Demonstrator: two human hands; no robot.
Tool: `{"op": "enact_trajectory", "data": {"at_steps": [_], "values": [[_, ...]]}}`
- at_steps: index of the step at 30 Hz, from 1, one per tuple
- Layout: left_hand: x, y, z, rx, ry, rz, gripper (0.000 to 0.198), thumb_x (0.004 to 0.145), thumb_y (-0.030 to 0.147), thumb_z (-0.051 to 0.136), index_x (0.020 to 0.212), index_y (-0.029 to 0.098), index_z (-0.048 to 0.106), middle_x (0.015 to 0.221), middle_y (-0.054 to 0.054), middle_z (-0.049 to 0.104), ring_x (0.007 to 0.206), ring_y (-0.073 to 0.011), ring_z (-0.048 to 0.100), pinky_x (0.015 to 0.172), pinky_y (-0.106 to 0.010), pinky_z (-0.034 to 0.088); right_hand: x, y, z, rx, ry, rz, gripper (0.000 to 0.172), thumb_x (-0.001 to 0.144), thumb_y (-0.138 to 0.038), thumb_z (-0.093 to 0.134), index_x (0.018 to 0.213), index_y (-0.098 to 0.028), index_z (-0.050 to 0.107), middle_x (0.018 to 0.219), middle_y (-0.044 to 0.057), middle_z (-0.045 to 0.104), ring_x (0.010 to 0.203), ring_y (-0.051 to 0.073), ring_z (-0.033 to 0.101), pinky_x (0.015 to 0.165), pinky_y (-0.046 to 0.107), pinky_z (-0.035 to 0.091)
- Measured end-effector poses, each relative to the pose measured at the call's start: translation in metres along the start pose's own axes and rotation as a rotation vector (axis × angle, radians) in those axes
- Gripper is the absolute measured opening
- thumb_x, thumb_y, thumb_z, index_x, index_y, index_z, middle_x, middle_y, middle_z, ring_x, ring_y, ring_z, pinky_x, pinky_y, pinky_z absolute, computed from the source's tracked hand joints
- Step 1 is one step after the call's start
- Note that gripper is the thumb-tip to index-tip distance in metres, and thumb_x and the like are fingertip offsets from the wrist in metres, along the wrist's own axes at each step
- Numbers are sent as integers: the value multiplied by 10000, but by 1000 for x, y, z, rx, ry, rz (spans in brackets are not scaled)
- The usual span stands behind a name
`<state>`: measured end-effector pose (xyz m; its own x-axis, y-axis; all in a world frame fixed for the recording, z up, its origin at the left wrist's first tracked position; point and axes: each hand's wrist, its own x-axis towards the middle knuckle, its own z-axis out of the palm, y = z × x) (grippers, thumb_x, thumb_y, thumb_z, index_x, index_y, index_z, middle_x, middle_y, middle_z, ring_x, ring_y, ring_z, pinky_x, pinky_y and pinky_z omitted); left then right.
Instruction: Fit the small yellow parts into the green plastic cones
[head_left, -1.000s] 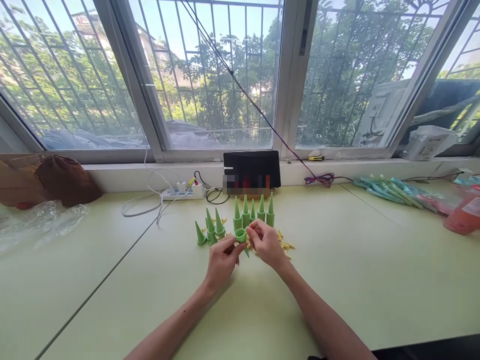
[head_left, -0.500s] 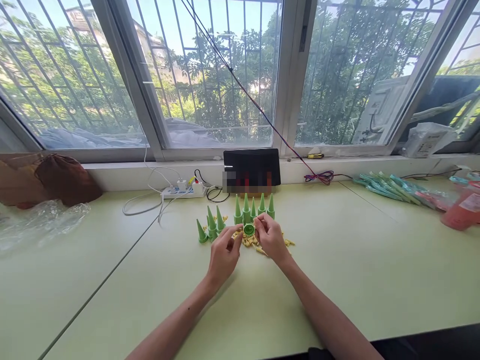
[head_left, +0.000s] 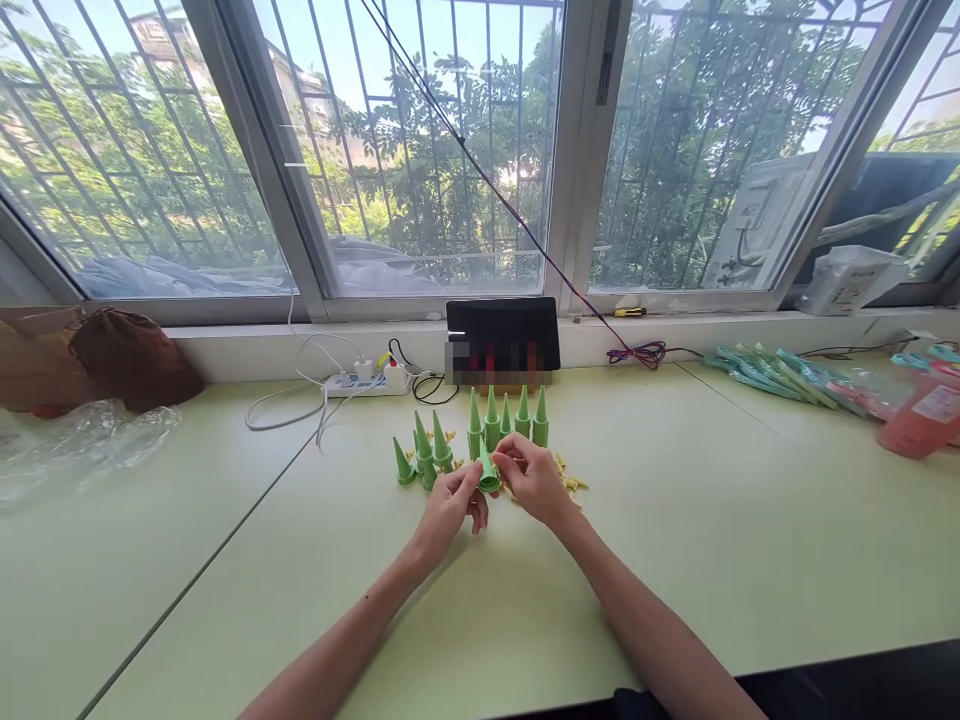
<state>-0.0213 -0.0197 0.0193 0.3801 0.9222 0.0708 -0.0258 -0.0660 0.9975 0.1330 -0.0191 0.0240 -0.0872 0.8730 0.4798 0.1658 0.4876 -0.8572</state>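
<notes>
A hollow green plastic cone (head_left: pixel 488 480) is gripped between the thumb and fingers of my left hand (head_left: pixel 450 505), its round open end tilted toward me. Against the cone's right side, my right hand (head_left: pixel 536 480) has thumb and forefinger pinched together. What that pinch holds, if anything, is too small to make out. Small yellow plastic pieces (head_left: pixel 570 478) lie scattered on the table, partly hidden under my right hand. Just behind my hands stands a row of green cones (head_left: pixel 491 418) with points up, and another green cone group (head_left: pixel 424 447) stands to the left.
Behind the cones a black tablet (head_left: pixel 503 335) leans against the sill. A white power strip (head_left: pixel 367 382) with cables lies to its left. Crumpled clear plastic (head_left: pixel 97 445) and a brown bag (head_left: pixel 139 360) sit far left; green packets (head_left: pixel 772 372) and a red container (head_left: pixel 922 415) stand right.
My left hand has taken hold of the green cone, which has come up toward me. My right hand has moved slightly down, and its pinch is now against the cone.
</notes>
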Motion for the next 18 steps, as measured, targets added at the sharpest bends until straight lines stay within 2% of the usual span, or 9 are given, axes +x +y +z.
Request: {"op": "enact_trajectory", "data": {"at_steps": [7, 11, 15, 18], "values": [[0, -7, -5, 166, -19, 104, 383, 888, 510, 498, 737, 158, 521, 454, 31, 523, 369, -86, 445, 398, -199, 354, 1, -2, 0, -25, 28, 25, 220, 892, -375, 528, 761, -200, 496, 569, -41, 484, 482, 104, 415, 455, 220, 314], [-2, -8, -5, 333, 34, 178, 305, 892, 446, 522, 760, 172, 508, 487, 56, 491, 389, -77, 448, 420, -195, 359, 1, 0, 0, -13, 26, 60, 241, 897, -387, 515, 741, -205, 482, 563, -41, 490, 472, 103, 394, 449, 220, 307], [-2, -10, -4, 480, 105, 309, 290, 899, 392, 525, 715, 174, 476, 620, 41, 478, 445, -65, 476, 445, -194, 380, 1, 4, 0, -46, 30, 76, 253, 899, -389, 500, 725, -206, 475, 547, -41, 487, 469, 108, 410, 454, 221, 312], [-1, -11, -7, 571, 107, 422, 255, 921, 351, 498, 750, 165, 534, 784, -1, 523, 519, -59, 492, 484, -195, 404, 1, 7, 1, -90, 34, 85, 265, 902, -393, 485, 714, -207, 472, 534, -41, 478, 468, 112, 417, 455, 221, 311]]}}
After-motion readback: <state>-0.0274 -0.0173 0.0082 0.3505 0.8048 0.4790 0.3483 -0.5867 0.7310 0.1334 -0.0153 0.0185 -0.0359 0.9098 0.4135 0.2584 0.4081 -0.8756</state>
